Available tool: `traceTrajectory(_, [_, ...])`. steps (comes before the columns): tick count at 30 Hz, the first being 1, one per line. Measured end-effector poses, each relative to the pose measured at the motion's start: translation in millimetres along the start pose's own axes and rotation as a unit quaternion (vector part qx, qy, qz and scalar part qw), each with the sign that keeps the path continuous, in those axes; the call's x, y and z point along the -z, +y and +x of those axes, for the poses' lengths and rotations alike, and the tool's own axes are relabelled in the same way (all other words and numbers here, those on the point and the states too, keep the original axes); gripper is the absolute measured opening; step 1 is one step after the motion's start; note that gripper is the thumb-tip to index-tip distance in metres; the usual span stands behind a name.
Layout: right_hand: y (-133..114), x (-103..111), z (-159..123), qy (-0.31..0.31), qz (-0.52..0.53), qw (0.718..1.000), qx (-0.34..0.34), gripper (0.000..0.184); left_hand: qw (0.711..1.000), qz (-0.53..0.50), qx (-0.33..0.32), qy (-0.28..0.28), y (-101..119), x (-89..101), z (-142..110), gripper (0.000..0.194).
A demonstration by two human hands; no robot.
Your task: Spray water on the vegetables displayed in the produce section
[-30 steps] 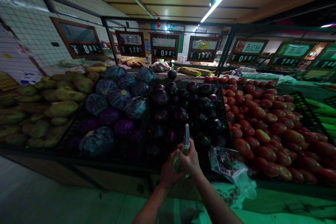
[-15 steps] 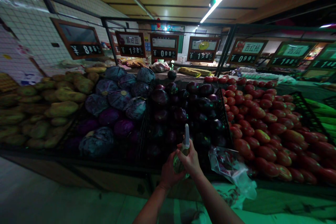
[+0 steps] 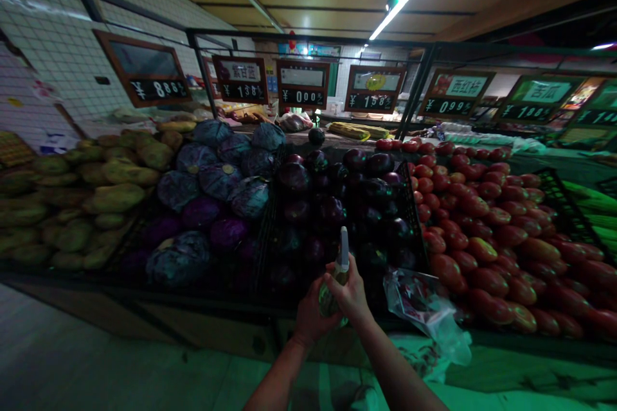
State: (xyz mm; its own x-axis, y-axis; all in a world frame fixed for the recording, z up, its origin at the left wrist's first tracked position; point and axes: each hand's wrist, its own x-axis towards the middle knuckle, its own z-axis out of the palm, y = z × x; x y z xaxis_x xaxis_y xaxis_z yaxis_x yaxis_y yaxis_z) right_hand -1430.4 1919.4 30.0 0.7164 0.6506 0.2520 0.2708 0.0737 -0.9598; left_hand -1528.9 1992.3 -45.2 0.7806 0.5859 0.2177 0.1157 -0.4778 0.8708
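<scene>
In front of the eggplants, both hands are together around a spray bottle (image 3: 342, 258) with a long grey head and a clear, greenish body. My right hand (image 3: 353, 293) is closed around its upper part, just below the head. Lower down and to the left, my left hand (image 3: 309, 316) wraps the body, and the fingers of both hands hide much of it. The grey head points forward, over a black crate of dark eggplants (image 3: 332, 210). Just right of my hands, a clear plastic bag (image 3: 424, 305) hangs over the display's front edge.
Purple cabbages (image 3: 219, 181) and potatoes (image 3: 77, 205) are heaped on the left. Red tomatoes (image 3: 496, 237) fill the right, with green vegetables (image 3: 595, 212) beyond. Price signs (image 3: 303, 85) hang from a black frame (image 3: 415, 93). A wooden front panel (image 3: 212, 327) runs below the display.
</scene>
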Motion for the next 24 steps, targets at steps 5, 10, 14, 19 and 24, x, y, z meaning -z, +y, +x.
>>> traceTrajectory(5, [1.3, 1.0, 0.2, -0.003, -0.002, 1.0, 0.004, 0.062, 1.0, -0.002, -0.009, 0.0, -1.0, -0.7, -0.1, 0.083])
traceTrajectory(10, [0.1, 0.9, 0.2, 0.001, -0.01, 1.0, 0.003, 0.063, 1.0, -0.006, -0.005, 0.001, -0.1, -0.1, 0.1, 0.084])
traceTrajectory(14, [-0.6, 0.5, 0.6, 0.003, -0.011, 1.0, 0.005, 0.063, 1.0, -0.007, -0.014, 0.004, -1.1, -0.7, -0.3, 0.083])
traceTrajectory(19, [-1.6, 0.4, 0.3, 0.001, -0.008, 1.0, 0.003, 0.063, 1.0, -0.017, -0.017, 0.008, 1.8, 0.8, -0.7, 0.08])
traceTrajectory(24, [-2.3, 0.3, 0.3, 0.001, -0.011, 1.0, 0.003, 0.063, 1.0, -0.012, -0.011, 0.005, 4.5, 2.5, 0.1, 0.08])
